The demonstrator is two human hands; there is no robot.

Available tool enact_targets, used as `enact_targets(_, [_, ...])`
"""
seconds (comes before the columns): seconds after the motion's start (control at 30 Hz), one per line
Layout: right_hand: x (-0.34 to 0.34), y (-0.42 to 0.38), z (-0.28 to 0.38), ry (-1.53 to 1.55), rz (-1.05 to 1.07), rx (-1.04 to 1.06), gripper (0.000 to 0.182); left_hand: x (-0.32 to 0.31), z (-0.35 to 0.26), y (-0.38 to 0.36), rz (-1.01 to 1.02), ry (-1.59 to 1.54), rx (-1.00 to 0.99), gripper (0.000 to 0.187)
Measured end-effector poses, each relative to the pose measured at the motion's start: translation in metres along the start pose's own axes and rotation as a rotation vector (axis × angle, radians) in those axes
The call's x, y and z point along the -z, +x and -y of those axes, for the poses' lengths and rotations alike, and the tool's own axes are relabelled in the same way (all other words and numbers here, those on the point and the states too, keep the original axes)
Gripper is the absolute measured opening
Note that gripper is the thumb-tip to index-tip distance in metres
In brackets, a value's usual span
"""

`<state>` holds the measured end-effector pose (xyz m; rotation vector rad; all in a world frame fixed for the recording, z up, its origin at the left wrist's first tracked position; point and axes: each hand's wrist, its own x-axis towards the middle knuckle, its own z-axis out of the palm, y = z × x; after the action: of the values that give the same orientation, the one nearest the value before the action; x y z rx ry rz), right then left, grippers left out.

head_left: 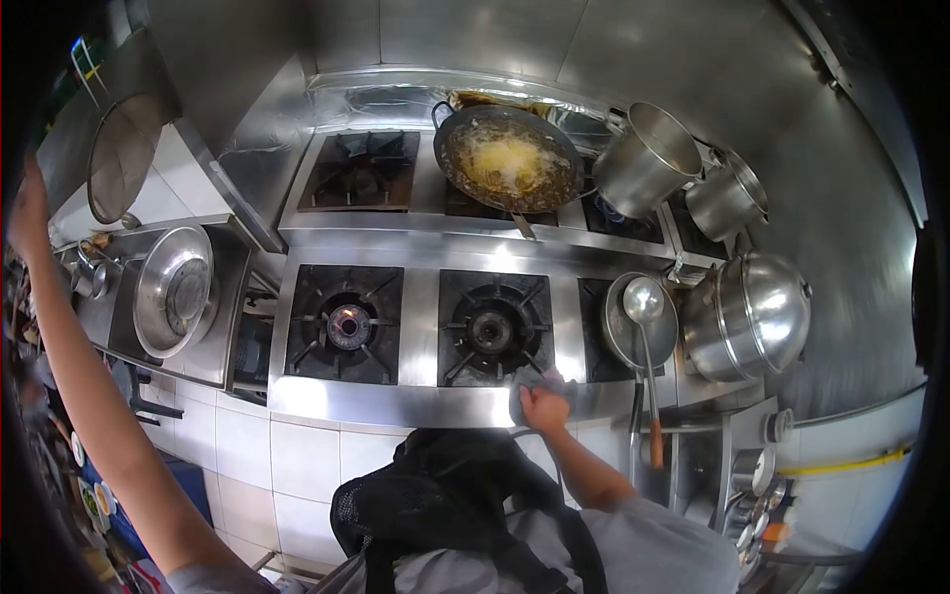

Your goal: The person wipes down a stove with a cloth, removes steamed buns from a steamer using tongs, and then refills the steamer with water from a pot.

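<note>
Cloth [529, 388]: pressed on stove [426, 401] front edge, below middle burner [492, 330] | right hand [544, 406]: closed on cloth | left hand [28, 213]: raised at far left, grip unclear | risk: lit burner [348, 325] nearby could scorch cloth if wiped leftward.

No readable text, labels, brands or numbers on any surface in view.

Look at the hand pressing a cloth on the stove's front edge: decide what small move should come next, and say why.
Probably slide the cloth sideways along the front ledge. The right hand presses it flat on the steel beside the unlit middle burner, and bare ledge stretches to the left. The left hand is raised far away.
</note>
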<state>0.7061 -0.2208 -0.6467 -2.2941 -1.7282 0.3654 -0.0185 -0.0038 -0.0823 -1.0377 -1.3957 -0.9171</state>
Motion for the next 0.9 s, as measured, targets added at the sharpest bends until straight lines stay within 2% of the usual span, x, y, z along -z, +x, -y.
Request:
enact_targets(0.47, [0.006,0.001,0.002,-0.012,0.053,-0.027,0.050,-0.023,0.036,0.000,-0.009,0.020,-0.049,0.039])
enact_targets(0.9, [0.000,0.001,-0.001,-0.011,-0.001,-0.005,0.049,-0.035,0.055,0.004,-0.014,0.020,-0.079,0.030])
